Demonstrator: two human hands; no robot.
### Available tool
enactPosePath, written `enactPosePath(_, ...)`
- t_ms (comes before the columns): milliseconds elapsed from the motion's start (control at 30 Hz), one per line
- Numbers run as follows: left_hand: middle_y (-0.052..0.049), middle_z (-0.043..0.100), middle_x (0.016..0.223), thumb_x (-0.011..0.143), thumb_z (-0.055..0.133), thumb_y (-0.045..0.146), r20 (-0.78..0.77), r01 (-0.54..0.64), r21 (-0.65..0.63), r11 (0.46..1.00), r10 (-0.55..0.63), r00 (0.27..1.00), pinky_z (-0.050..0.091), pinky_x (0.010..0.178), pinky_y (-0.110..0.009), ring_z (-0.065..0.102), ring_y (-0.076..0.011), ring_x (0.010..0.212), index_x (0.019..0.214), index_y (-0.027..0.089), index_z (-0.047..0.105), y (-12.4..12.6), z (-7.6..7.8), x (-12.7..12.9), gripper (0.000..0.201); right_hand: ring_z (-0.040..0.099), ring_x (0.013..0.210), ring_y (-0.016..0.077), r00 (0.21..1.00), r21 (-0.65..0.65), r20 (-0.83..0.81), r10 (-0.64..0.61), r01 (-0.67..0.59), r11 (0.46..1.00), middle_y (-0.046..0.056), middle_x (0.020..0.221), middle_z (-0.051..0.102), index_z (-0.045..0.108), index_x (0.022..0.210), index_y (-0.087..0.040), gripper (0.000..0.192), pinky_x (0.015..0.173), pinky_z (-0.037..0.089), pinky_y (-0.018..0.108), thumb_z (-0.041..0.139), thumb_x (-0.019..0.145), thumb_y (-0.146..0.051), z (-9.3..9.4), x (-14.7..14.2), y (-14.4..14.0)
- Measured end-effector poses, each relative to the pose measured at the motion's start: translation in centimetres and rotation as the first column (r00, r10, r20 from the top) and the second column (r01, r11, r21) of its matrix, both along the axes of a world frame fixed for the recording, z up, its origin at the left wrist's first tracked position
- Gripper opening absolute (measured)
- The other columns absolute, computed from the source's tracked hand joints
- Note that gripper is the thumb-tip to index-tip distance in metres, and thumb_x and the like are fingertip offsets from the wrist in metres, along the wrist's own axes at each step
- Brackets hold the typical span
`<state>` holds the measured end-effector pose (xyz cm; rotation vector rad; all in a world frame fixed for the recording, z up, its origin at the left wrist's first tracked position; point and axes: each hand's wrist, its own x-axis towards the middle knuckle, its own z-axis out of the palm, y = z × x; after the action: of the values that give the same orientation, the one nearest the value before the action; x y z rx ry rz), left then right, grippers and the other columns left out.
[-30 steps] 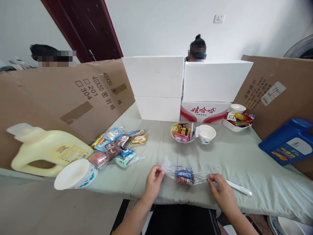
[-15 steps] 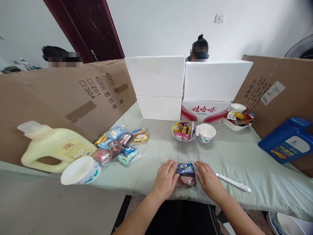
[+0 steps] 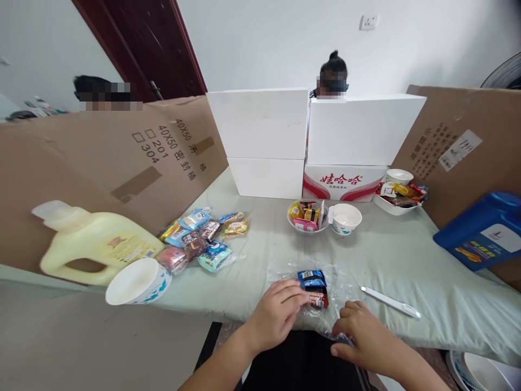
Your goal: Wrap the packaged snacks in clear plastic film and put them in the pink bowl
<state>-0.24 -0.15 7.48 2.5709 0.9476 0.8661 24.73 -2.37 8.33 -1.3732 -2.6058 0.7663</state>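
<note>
Close to the table's front edge, a blue snack packet [image 3: 312, 278] and a red snack packet [image 3: 321, 300] lie together on a sheet of clear plastic film [image 3: 336, 282]. My left hand [image 3: 279, 309] reaches over their left side, fingers stretched and resting against the red packet, partly covering it. At the front edge of the film is my right hand [image 3: 364, 331], its fingers bent and the thumb apart from them, with a fold of plastic showing in the gap. A white utility knife [image 3: 391, 302] lies right of the film.
Snack packets [image 3: 195, 244], a yellow detergent jug [image 3: 97, 244] and a paper bowl [image 3: 138, 282] stand left. Ahead are a clear bowl of snacks [image 3: 307, 225], another paper bowl [image 3: 345, 218] and white boxes [image 3: 264, 141]. A blue bottle [image 3: 480, 231] leans right. Two people sit behind.
My left hand has shifted right onto the red packet. My right hand has drawn back from beside the packets toward the table's front edge. The film now shows spread out around the packets.
</note>
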Motion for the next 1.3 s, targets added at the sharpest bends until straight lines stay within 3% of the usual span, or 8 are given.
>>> enactPosePath(67, -0.008, 0.069, 0.107, 0.091, 0.050, 0.021, -0.100, -0.013, 0.003, 1.000, 0.014, 0.995, 0.044, 0.097, -0.042, 0.059, -0.0246, 0.110, 0.116, 0.022, 0.063, 0.2, -0.2, 0.6, 0.027, 0.058, 0.083, 0.0225, 0.999, 0.019, 0.015, -0.030, 0.030, 0.999, 0.002, 0.078, 0.067, 0.070, 0.081, -0.025, 0.012, 0.076, 0.039, 0.034, 0.066, 0.081, -0.037, 0.0, -0.5, 0.5)
enactPosePath(267, 0.002, 0.065, 0.058, 0.087, 0.059, 0.029, -0.322, -0.053, -0.315, 0.948, -0.054, 0.945, 0.044, 0.053, -0.024, 0.061, -0.0156, 0.052, 0.068, 0.023, 0.067, -1.4, -0.6, 0.2, 0.022, 0.061, 0.078, 0.0187, 0.986, 0.085, -0.032, -0.165, 0.167, 0.982, 0.004, 0.084, 0.064, 0.064, 0.088, -0.022, 0.027, 0.070, 0.044, 0.030, 0.038, 0.096, -0.025, -1.1, 0.1, 2.2)
enactPosePath(367, 0.001, 0.071, 0.080, 0.090, 0.053, 0.020, -0.172, 0.006, -0.252, 0.968, -0.051, 0.984, 0.049, 0.068, -0.024, 0.066, -0.0151, 0.073, 0.087, 0.023, 0.068, -0.4, 0.6, 1.4, 0.016, 0.062, 0.086, 0.0186, 0.969, 0.177, -0.135, -0.207, 0.229, 0.957, 0.006, 0.095, 0.065, 0.063, 0.102, -0.020, 0.032, 0.077, 0.048, 0.032, 0.032, 0.095, -0.017, -2.5, -0.1, 4.2)
enactPosePath(500, -0.006, 0.068, 0.106, 0.090, 0.053, 0.022, -0.154, -0.017, 0.027, 0.999, 0.021, 0.988, 0.039, 0.102, -0.044, 0.061, -0.0238, 0.108, 0.111, 0.024, 0.062, 1.5, 0.7, 3.6, 0.022, 0.058, 0.108, 0.0201, 0.939, 0.309, -0.310, -0.150, 0.249, 0.918, 0.009, 0.111, 0.064, 0.059, 0.115, -0.018, 0.035, 0.094, 0.048, 0.038, 0.035, 0.092, -0.011, -4.8, -1.2, 6.7)
enactPosePath(733, 0.001, 0.067, 0.065, 0.085, 0.057, 0.019, -0.507, -0.109, -0.214, 0.971, -0.015, 0.862, 0.047, 0.056, -0.025, 0.063, -0.0182, 0.056, 0.080, 0.023, 0.064, -0.3, -1.1, 1.8, 0.009, 0.051, 0.122, 0.0230, 0.933, 0.405, -0.321, -0.166, 0.294, 0.866, 0.009, 0.126, 0.061, 0.055, 0.126, -0.018, 0.045, 0.105, 0.043, 0.047, 0.039, 0.087, -0.005, -9.8, -1.0, 6.1)
enactPosePath(900, -0.006, 0.066, 0.108, 0.083, 0.058, 0.018, -0.383, -0.182, -0.083, 0.980, 0.137, 0.913, 0.047, 0.090, -0.037, 0.060, -0.0236, 0.102, 0.101, 0.021, 0.063, 1.7, -0.9, 3.7, 0.019, 0.051, 0.122, 0.0226, 0.947, 0.461, -0.276, -0.163, 0.279, 0.842, 0.009, 0.126, 0.060, 0.057, 0.124, -0.019, 0.047, 0.105, 0.044, 0.046, 0.041, 0.083, -0.003, -10.9, -1.3, 5.9)
enactPosePath(1067, -0.013, 0.049, 0.139, 0.069, 0.073, 0.038, -0.488, -0.247, -0.212, 0.945, 0.117, 0.865, 0.036, 0.106, -0.051, 0.047, -0.0340, 0.122, 0.139, 0.018, 0.044, 3.4, -2.5, 5.0, 0.078, 0.052, 0.121, 0.0221, 0.960, 0.497, -0.233, -0.156, 0.256, 0.829, 0.009, 0.125, 0.061, 0.059, 0.122, -0.018, 0.042, 0.104, 0.045, 0.043, 0.043, 0.085, -0.005, -11.2, -1.1, 6.0)
enactPosePath(1300, -0.010, 0.051, 0.139, 0.074, 0.054, 0.022, -0.444, -0.356, -0.331, 0.874, 0.188, 0.876, 0.038, 0.109, -0.037, 0.048, -0.0268, 0.124, 0.138, 0.016, 0.047, 2.6, -2.2, 1.2, 0.064, 0.053, 0.120, 0.0223, 0.972, 0.519, -0.185, -0.145, 0.222, 0.825, 0.007, 0.125, 0.062, 0.061, 0.118, -0.019, 0.037, 0.102, 0.046, 0.041, 0.045, 0.087, -0.008, -11.4, -1.0, 6.0)
